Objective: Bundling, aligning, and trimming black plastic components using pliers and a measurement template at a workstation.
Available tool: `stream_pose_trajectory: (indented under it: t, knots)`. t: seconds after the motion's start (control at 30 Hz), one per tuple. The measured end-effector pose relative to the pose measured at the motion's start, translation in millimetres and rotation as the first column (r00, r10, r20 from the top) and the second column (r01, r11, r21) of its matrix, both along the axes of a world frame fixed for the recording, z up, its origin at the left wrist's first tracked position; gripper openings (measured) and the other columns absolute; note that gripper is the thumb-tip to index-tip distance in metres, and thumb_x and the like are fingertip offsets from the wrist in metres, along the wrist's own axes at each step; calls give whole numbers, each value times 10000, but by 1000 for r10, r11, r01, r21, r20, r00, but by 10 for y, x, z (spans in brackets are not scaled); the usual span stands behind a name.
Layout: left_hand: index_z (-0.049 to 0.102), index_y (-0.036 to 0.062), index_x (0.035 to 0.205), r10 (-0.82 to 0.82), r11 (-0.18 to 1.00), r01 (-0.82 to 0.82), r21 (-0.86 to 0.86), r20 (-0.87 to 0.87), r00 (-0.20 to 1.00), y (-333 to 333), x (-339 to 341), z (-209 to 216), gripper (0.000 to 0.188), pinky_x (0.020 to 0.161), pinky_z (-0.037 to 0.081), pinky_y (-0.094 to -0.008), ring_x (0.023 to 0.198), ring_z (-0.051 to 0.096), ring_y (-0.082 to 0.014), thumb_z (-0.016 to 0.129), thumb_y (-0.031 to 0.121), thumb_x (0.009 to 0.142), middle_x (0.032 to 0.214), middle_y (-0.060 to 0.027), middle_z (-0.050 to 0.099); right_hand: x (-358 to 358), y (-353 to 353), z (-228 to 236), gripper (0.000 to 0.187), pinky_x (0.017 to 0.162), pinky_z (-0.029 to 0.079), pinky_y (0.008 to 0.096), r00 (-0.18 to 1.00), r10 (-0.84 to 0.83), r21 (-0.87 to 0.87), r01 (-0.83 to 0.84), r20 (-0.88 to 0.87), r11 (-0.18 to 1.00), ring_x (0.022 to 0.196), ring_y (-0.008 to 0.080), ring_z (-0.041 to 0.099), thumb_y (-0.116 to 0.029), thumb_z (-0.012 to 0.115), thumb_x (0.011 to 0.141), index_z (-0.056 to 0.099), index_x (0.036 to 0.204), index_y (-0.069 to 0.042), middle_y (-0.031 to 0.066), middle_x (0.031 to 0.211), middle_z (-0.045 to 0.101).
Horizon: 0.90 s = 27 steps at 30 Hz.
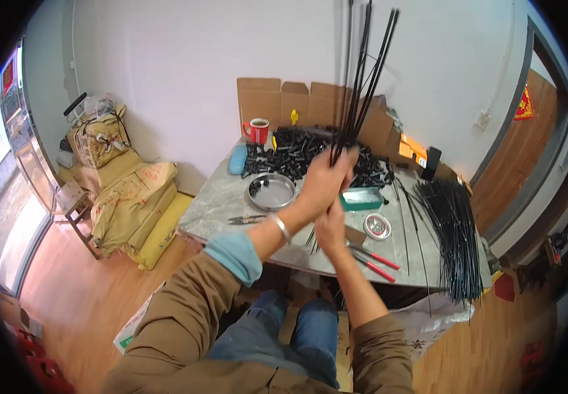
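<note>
A loose bundle of long thin black rods point(348, 131) stands nearly upright over the front of the table, its upper ends spread apart. My left hand point(325, 178) is closed around the bundle, a silver bangle on its wrist. Just below it, my right hand point(330, 227) is also closed around the rods' lower part. Thin dark ends show beneath the hands. Beside the right hand lie red-handled pliers point(374, 262). A round metal dish point(290, 201) with a few small black parts sits left of the hands. My fingers hide the middle of the bundle.
Black small parts point(277, 152) are heaped at the back, before a cardboard sheet point(261, 96). A red mug point(257, 133) stands at the back left. More black rods point(456, 230) overhang the right edge. A small white tub point(377, 226) and a green box point(362, 204) are nearby.
</note>
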State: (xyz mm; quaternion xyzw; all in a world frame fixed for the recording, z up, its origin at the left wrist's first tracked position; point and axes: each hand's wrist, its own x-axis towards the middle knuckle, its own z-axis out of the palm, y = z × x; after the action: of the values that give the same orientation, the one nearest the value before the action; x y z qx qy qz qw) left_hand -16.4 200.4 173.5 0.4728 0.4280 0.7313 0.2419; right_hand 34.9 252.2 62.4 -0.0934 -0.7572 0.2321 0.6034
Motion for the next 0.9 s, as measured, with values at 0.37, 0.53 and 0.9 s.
stream_pose_trajectory:
  t: [0.37,0.53,0.9]
  knots:
    - [569,0,1008,-309,918,374,-132,350,884,-53,-439,129,390,645,571,-330,733,671,-204,543,385,948,859,-111,663,611,-545,718,184,421,408,280,761,620,-831,-460,-188,312,456,110,415,-206,577,934,500,964,-41,11,627,431]
    - [579,-39,1062,-348,849,402,-342,211,913,-51,-347,80,389,631,577,-321,764,683,-219,531,332,955,898,-138,675,870,-475,726,215,402,413,263,843,499,-819,-423,-200,387,430,98,438,-235,469,994,518,1006,-26,15,603,486]
    - [537,57,898,-129,948,263,-182,534,835,180,161,7,238,508,531,-329,560,556,-160,499,278,980,711,-31,548,1012,-299,773,258,422,440,224,953,295,-730,-157,63,665,474,100,554,-266,473,994,558,966,-24,54,642,611]
